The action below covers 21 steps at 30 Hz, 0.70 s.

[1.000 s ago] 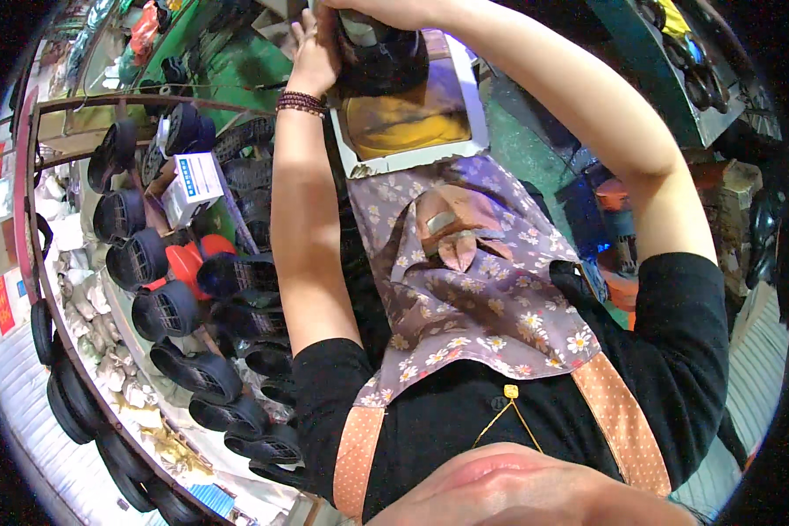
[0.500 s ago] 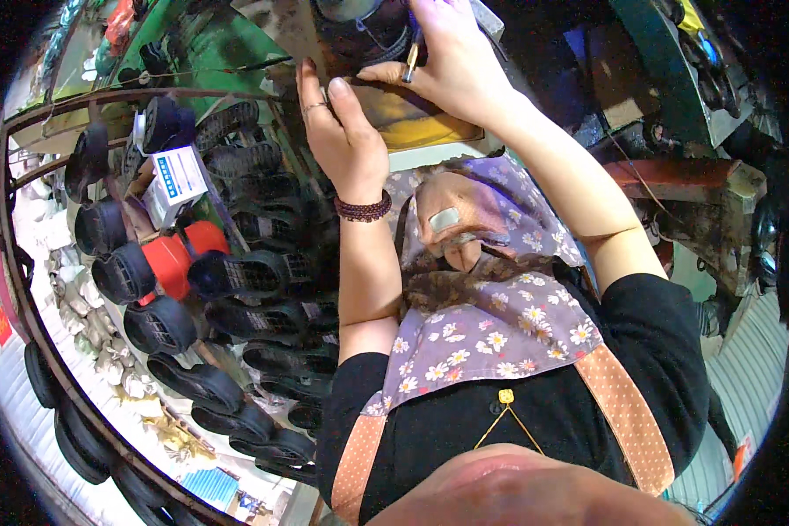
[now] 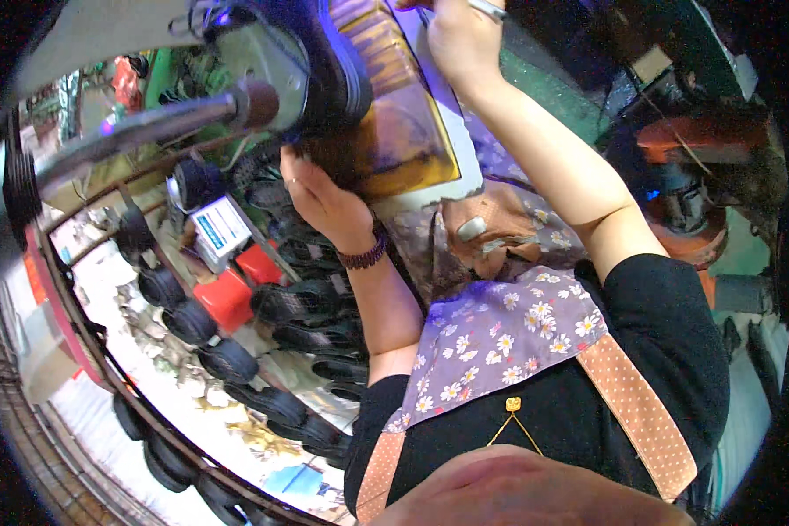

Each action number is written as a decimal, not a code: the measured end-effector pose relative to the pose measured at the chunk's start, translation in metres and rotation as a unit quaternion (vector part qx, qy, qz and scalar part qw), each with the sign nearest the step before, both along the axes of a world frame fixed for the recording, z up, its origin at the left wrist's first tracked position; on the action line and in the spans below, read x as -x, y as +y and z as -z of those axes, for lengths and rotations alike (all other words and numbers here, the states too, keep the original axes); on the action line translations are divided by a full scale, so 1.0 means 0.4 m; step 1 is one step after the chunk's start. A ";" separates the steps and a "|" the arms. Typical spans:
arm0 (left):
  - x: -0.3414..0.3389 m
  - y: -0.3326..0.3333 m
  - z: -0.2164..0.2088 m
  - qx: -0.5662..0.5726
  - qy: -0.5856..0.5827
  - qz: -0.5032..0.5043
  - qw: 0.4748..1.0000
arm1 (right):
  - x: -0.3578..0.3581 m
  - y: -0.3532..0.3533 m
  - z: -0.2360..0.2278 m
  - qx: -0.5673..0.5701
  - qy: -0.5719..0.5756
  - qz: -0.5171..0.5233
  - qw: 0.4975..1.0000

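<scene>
- The left hand [image 3: 331, 209] has its fingers slightly bent, with tips partly hidden at the near end of a blurred black shoe [image 3: 349, 83]; I cannot tell the grip.
- The right hand [image 3: 465, 44] is cut by the far edge; a slim silvery tool [image 3: 489, 10] crosses it, but its finger closure I cannot tell.
- Between the hands, a yellow-stained tray [image 3: 458, 191] is partly covered by the shoe.
- At left, a blurred metal arm [image 3: 158, 131] hides some rack.

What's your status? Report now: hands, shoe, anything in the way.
Left hand below dark shoe, contact unclear. Right hand beside yellow-stained tray, fingers partly cut off. Blurred grey bar across upper left.
</scene>
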<state>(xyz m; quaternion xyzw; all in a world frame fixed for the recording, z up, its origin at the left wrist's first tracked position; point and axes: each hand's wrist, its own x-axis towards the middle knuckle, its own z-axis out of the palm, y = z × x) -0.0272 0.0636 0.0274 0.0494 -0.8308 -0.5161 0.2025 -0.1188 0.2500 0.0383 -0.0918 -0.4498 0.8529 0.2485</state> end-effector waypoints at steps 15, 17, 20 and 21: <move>-0.054 -0.076 -0.029 -0.060 -0.044 -0.051 0.996 | -0.042 -0.025 -0.029 0.075 0.024 -0.113 0.991; -0.047 -0.076 -0.031 -0.151 -0.031 -0.028 0.988 | -0.046 -0.025 -0.030 0.040 0.030 -0.111 0.993; -0.046 -0.088 -0.042 -0.180 -0.026 -0.009 0.983 | -0.077 -0.016 -0.046 0.021 0.028 -0.108 0.994; -0.046 -0.091 -0.047 -0.172 -0.026 -0.005 0.985 | -0.080 -0.022 -0.033 -0.049 0.049 -0.056 0.996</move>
